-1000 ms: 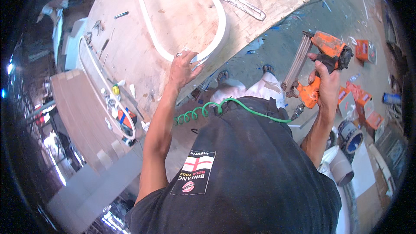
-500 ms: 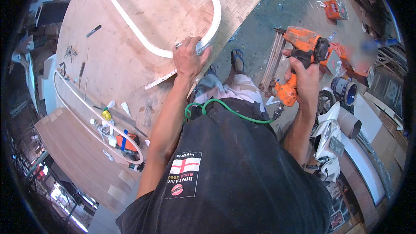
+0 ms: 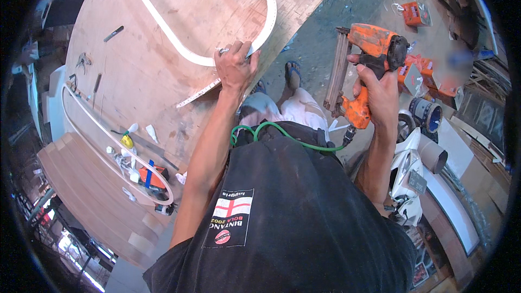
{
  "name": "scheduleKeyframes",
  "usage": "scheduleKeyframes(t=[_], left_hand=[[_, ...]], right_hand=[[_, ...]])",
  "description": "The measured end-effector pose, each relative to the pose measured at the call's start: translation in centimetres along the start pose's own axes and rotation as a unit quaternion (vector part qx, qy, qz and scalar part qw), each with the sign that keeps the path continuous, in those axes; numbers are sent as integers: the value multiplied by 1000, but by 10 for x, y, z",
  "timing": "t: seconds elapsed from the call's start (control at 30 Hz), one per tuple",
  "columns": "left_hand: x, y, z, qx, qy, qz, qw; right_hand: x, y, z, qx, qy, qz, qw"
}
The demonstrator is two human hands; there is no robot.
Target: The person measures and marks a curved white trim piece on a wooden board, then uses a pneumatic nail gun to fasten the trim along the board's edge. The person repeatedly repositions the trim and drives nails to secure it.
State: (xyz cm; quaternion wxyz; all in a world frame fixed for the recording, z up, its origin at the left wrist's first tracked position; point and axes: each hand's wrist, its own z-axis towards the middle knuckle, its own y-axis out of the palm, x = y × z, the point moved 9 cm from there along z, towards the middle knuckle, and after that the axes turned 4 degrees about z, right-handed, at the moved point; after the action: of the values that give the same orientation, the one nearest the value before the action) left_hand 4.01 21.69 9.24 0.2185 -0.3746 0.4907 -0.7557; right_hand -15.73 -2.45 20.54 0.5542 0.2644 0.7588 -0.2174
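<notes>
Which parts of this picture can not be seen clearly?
- Head view: the left hand covers the white curved strip beneath it.
- The nail gun nose is out of sight behind its magazine.
- A blurred patch hides things on the floor at right.

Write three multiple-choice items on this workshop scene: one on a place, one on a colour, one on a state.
1. Where does the left hand rest?
A. on the curved white strip at the plywood board's edge
B. on the floor
C. on the cardboard tube

2. What colour is the coiled hose?
A. red
B. green
C. white

3. How is the nail gun?
A. lying on the board
B. hanging from a hook
C. held off the board in the right hand

Key: 1 A, fingers press the white strip on the plywood board; 2 B, it is green; 3 C, the hand wraps its grip.
</notes>
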Motion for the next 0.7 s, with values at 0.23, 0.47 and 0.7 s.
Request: scheduleKeyframes(t=[0.23, 0.47, 0.7], left_hand=[[1, 1, 0, 20, 14, 21, 999], [0, 0, -1, 60, 26, 11, 998], [2, 3, -9, 59, 25, 2, 998]], right_hand=[[-8, 17, 14, -42, -1, -24, 999], [-7, 58, 40, -169, 66, -78, 980], [12, 106, 58, -276, 128, -156, 940]])
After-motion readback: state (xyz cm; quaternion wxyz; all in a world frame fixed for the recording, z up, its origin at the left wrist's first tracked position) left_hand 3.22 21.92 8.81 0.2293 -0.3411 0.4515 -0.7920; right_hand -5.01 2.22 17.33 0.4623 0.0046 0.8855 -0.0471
